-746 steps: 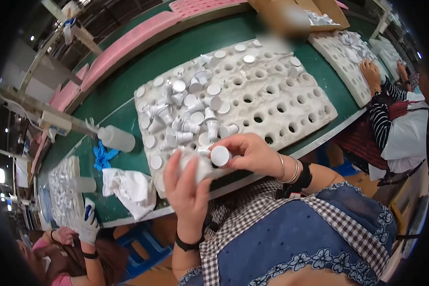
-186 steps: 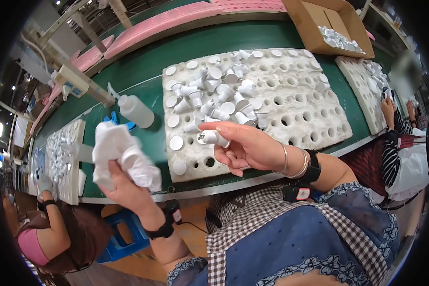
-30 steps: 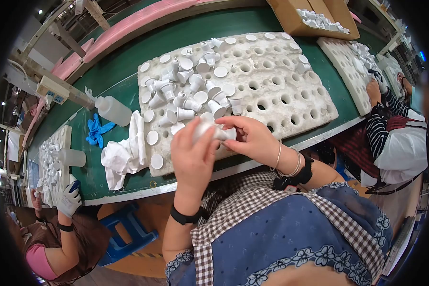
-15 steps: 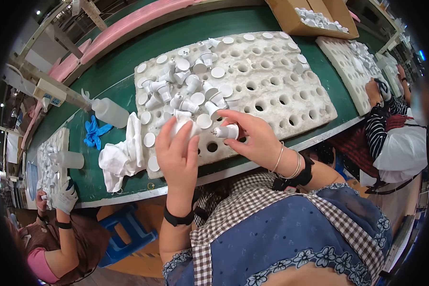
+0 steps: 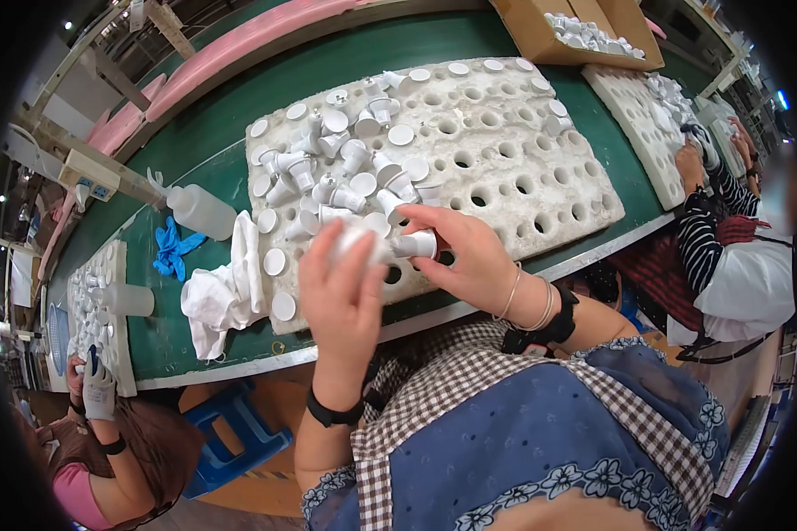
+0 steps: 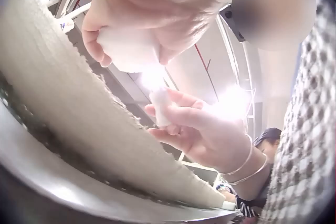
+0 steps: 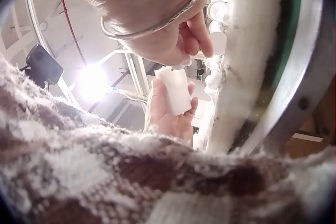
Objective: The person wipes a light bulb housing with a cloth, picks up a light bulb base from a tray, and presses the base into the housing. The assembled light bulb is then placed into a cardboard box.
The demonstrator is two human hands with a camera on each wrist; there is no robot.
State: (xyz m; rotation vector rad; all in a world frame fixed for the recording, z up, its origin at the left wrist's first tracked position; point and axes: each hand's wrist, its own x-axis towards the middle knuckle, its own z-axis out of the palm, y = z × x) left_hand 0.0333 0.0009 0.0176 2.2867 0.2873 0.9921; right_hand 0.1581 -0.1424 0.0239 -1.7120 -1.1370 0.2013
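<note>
In the head view my right hand (image 5: 469,252) pinches a small white spotlight bulb (image 5: 419,243) between thumb and fingers, its narrow pin end turned left. My left hand (image 5: 341,288) grips a blurred white sponge (image 5: 356,243) against that end. The left wrist view shows the sponge (image 6: 128,50) as a smooth block under the curled fingers, with the bulb (image 6: 161,106) just below it. In the right wrist view the sponge (image 7: 176,90) lies along the left fingers. Both hands are over the front edge of a white foam board (image 5: 540,177) with holes.
Several similar bulbs (image 5: 301,168) lie heaped on the board's left half; others stand in its holes. Left of it are a crumpled white cloth (image 5: 226,301), a blue glove (image 5: 175,248) and a squeeze bottle (image 5: 202,212). A cardboard box (image 5: 522,31) stands behind; people work on both sides.
About six seconds ago my left hand held the white cloth, which now lies on the table. Half a second ago the sponge was apart from the bulb; now it meets the pin end.
</note>
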